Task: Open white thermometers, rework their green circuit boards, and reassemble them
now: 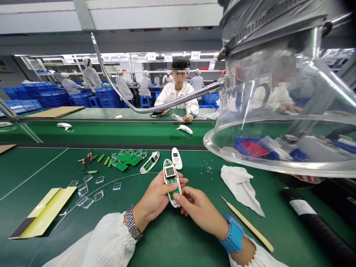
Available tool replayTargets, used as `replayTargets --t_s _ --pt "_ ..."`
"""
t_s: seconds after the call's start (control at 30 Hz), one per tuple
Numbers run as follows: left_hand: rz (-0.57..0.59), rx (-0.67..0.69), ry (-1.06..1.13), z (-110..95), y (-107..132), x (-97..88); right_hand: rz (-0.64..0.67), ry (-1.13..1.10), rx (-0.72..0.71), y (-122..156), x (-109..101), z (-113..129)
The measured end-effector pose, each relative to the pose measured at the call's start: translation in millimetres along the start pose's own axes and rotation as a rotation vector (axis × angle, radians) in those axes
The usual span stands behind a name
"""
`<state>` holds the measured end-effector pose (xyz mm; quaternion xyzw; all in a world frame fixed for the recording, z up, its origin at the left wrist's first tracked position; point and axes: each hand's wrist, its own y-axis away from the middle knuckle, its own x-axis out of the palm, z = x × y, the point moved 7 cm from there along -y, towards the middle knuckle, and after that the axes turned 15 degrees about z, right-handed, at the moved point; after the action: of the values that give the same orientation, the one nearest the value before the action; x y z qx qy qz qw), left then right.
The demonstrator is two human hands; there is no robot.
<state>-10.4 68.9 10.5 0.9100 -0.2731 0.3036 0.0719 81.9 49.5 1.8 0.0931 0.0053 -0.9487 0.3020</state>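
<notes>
My left hand point(155, 198) and my right hand point(198, 209) together hold a white device shell point(171, 181) with a green circuit board and a small screen in it, just above the green table. The left fingers wrap round its left side. The right thumb and fingers pinch its lower end. Two more white shells lie just beyond, one point(149, 162) to the left and one point(177, 158) straight behind. Green circuit boards point(126, 158) sit further left.
Clear plastic lenses point(89, 191) and a yellow sheet point(46, 213) lie at left. A white cloth point(241, 185) and a wooden stick point(247, 224) lie at right. A large clear hood point(280, 111) on a flexible hose hangs at right. A person sits across the conveyor.
</notes>
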Motion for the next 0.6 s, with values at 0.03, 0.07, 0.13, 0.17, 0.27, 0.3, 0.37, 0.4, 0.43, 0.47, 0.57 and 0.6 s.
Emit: replayTargets --t_s 0.03,0.07,0.13,0.17,0.27,0.3,0.37,0.4,0.43,0.47,0.57,0.6 --pt "0.003 0.010 -0.004 -1 1 0.3 0.029 -0.027 0.003 -2 5 -2" --pt "0.006 0.018 -0.007 -1 1 0.6 0.050 -0.052 0.005 -3 8 -3" --pt "0.010 0.019 -0.004 1 1 0.5 0.060 -0.091 0.005 -5 12 -4" --pt "0.010 0.015 -0.002 2 1 0.1 0.052 -0.105 0.007 -6 12 -5" --pt "0.008 0.007 0.009 4 0 -1.5 0.011 -0.128 0.014 -6 10 -6" --pt "0.008 0.008 0.009 5 0 -1.8 0.002 -0.130 0.017 -6 10 -7" --pt "0.021 0.011 0.000 4 -1 -1.1 -0.004 -0.128 0.019 -7 10 -9" --pt "0.032 0.014 -0.010 4 -2 -0.2 -0.005 -0.123 0.016 -7 10 -10" --pt "0.042 0.011 -0.019 3 -2 0.9 -0.005 -0.113 0.012 -8 10 -10" --pt "0.057 -0.005 -0.027 4 -2 2.5 -0.005 -0.099 0.008 -9 11 -10" --pt "0.086 -0.103 -0.042 12 -2 6.3 -0.022 -0.021 0.005 -3 10 -3" --pt "0.075 -0.123 -0.044 14 -1 6.0 -0.038 0.031 0.007 4 8 2"
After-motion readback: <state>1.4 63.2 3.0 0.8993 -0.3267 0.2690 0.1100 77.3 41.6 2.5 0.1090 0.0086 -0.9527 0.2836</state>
